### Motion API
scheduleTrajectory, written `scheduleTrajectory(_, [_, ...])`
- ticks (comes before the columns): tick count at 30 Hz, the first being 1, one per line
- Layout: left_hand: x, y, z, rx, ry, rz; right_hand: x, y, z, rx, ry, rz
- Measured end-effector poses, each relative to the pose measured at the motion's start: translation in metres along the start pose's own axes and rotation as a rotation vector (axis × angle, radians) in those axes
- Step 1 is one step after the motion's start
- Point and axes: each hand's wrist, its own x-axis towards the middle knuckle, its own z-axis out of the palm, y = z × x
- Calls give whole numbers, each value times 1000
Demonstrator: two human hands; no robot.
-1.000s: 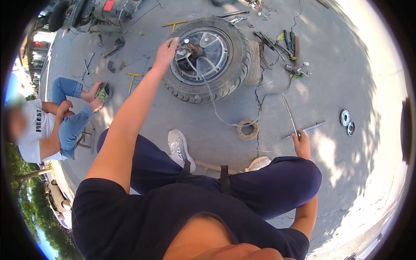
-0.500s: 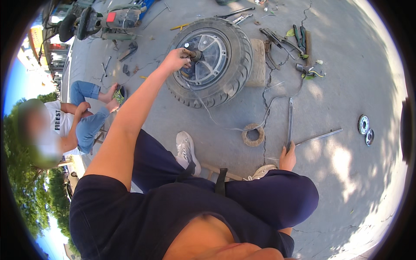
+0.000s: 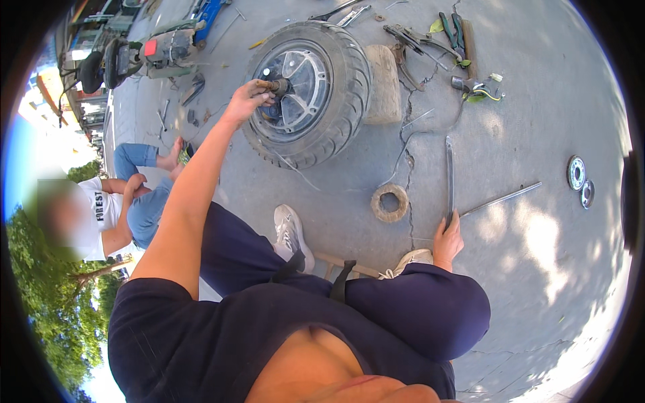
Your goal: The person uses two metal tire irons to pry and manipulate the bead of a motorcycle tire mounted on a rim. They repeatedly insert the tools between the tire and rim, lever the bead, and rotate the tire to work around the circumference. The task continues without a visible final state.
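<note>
A scooter wheel with a black tyre (image 3: 353, 87) and a metal hub (image 3: 306, 111) stands in front of me, its hub face turned to the left. My left hand (image 3: 250, 102) is closed around the dirty axle end (image 3: 281, 86) that sticks out of the hub. Down on the right, my right hand (image 3: 448, 243) grips the near end of a flat metal tyre lever (image 3: 450, 178), which points away from me. A thin metal rod (image 3: 504, 199) slants off to the right from beside that hand; whether the fingers touch it is unclear.
A wooden block (image 3: 383, 84) sits against the tyre. A tape roll (image 3: 390, 203) lies nearer. Pliers (image 3: 460, 37), a wired part (image 3: 477, 87) and two round metal parts (image 3: 576, 172) lie on the ground. A seated person (image 3: 111, 208) and a scooter (image 3: 161, 54) are at left.
The view has shifted slightly, and the wheel appears farther left. The cable, earlier running from wheel to tape roll, now shows a gap. Both hands keep their hold.
</note>
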Motion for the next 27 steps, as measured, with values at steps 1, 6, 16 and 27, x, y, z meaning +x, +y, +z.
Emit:
scheduleTrajectory(1, [1, 2, 2, -2, 1, 3, 0, 0, 0, -11, 2, 7])
scheduleTrajectory(6, [-4, -2, 8, 26, 87, 11, 2, 2, 2, -9, 22, -19])
scheduleTrajectory(16, [-18, 2, 28, 65, 225, -12, 5, -2, -7, 38, -38, 43])
scheduleTrajectory(27, [-44, -172, 23, 279, 846, -69, 84, -111, -148, 456, -310, -211])
